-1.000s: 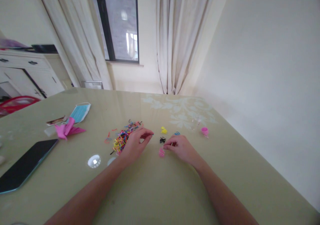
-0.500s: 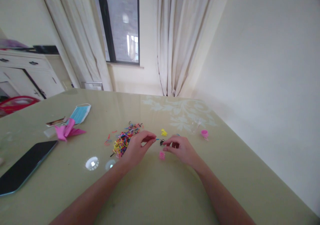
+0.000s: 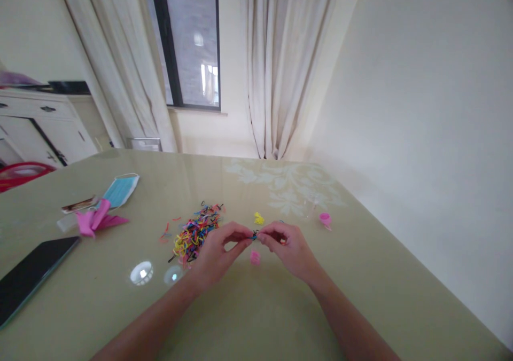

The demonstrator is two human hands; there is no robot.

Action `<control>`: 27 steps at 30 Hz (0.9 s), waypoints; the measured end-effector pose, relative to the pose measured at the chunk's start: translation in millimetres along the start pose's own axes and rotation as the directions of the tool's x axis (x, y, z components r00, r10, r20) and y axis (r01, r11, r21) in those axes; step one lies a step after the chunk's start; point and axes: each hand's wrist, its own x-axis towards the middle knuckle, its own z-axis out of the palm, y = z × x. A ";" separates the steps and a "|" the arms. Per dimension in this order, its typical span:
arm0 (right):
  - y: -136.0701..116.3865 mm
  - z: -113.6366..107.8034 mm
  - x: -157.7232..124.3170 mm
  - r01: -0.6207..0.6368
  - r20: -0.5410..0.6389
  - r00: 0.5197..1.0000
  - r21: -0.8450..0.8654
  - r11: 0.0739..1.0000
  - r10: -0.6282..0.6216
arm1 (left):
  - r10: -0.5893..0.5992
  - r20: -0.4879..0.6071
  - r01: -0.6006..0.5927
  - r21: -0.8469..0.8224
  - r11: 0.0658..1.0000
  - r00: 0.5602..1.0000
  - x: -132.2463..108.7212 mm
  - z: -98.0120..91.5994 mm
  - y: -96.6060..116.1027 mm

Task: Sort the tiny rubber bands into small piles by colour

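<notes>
The blue band (image 3: 254, 237) sits just beyond the pink bands (image 3: 255, 257), between our left hand (image 3: 218, 251) and right hand (image 3: 292, 248), equally near. Our left fingers pinch it; whether the right, narrowed beside it, grip too, we can't tell. Its long axis is unclear.

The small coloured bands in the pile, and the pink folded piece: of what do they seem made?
Small bands: probably rubber or soft plastic, finish hard to tell; they lie thin and curled. Pink folded piece: perhaps paper, mostly matte; it shows flat faces and pointed corners.
</notes>
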 end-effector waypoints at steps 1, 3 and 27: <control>-1.3 0.0 -0.1 -0.003 0.002 1.000 0.006 1.000 0.003 | -0.009 -0.009 0.009 -0.014 1.000 1.000 -0.1 0.2 -0.3; -4.0 0.1 -0.4 -0.008 0.005 1.000 0.017 1.000 0.008 | -0.026 -0.032 0.024 -0.048 0.999 0.999 0.0 0.6 -0.6; -4.4 -19.4 2.4 -0.062 -0.107 0.990 0.236 0.970 0.090 | -0.160 0.016 0.041 0.936 0.349 0.987 10.2 -46.2 -39.0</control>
